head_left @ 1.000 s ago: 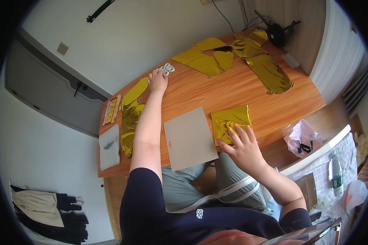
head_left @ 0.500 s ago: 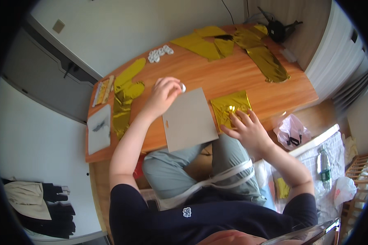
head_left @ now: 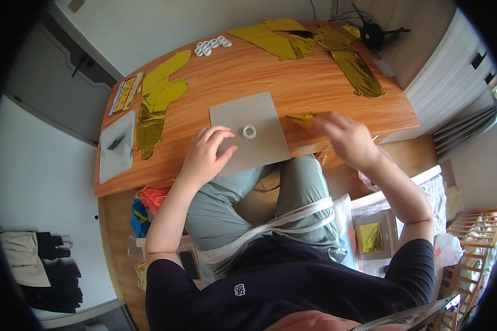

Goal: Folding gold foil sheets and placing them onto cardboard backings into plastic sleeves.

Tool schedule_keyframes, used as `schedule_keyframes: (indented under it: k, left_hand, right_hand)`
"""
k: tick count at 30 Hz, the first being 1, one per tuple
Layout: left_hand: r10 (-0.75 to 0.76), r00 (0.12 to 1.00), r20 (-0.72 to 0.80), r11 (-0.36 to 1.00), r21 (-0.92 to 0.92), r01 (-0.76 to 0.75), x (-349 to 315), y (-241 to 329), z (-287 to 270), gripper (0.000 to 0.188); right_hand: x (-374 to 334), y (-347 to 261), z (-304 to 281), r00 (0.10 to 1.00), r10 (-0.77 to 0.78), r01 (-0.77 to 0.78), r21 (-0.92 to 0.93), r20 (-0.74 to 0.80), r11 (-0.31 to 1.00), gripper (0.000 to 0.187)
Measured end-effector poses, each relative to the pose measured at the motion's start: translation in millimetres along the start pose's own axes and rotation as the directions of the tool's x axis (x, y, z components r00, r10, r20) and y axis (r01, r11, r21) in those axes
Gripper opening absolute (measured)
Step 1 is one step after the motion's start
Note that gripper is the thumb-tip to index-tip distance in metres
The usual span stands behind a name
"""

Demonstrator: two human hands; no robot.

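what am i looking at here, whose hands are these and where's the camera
The picture comes from a wide fisheye camera worn on a person's head, looking down, so straight edges bend. No machine: just two bare hands. The left hand rests on a grey card lying on a wooden table, beside a small white ring on the card. The right hand holds a folded gold foil piece, blurred. More gold foil shapes and a heap of white rings lie further back.

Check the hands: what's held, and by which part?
Right hand holds a gold foil piece, pinched at its right end by the fingers; blur hides the exact grip. Left hand holds nothing, resting on the grey card beside a small white ring.
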State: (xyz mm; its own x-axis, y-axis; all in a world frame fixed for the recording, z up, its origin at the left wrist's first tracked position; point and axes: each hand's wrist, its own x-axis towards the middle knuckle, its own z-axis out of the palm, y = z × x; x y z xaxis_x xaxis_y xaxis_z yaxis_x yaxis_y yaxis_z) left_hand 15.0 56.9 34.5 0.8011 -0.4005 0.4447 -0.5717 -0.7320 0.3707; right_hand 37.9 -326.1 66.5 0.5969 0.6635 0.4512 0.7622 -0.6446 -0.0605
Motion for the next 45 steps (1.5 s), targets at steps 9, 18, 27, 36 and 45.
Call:
schedule_keyframes:
  k: [9,18,27,36,45]
  left_hand:
    - [-0.203,0.979,-0.028,0.973,-0.114,0.199,-11.4,-2.6,-3.7,0.023]
    - [-0.169,0.963,-0.211,0.979,-0.145,0.14,6.6,-11.6,14.1,0.045]
    - [-0.001,1.0,0.024,1.0,0.024,0.001,14.9,-24.4,31.3,0.065]
    - [-0.029,0.991,0.131,0.99,0.139,0.01,14.9,-22.7,40.4,0.068]
    - [-0.043,0.974,0.222,0.982,0.19,0.0,14.2,-23.9,38.9,0.071]
  right_hand:
    - [87.8,-15.4,-4.3,0.622,0.457,-0.583,0.766,0.636,-0.272,0.035]
    - [113.3,-44.1,80.0,0.596,0.504,-0.692,0.718,0.626,-0.074,0.044]
    - [109.0,-45.1,90.6,0.651,0.543,-0.684,0.72,0.531,0.116,0.05]
    - [103.9,-36.5,85.4,0.851,0.44,-0.511,0.648,0.288,0.565,0.058]
    - [97.0,-44.8,96.7,0.943,0.104,-0.163,0.163,0.317,0.973,0.065]
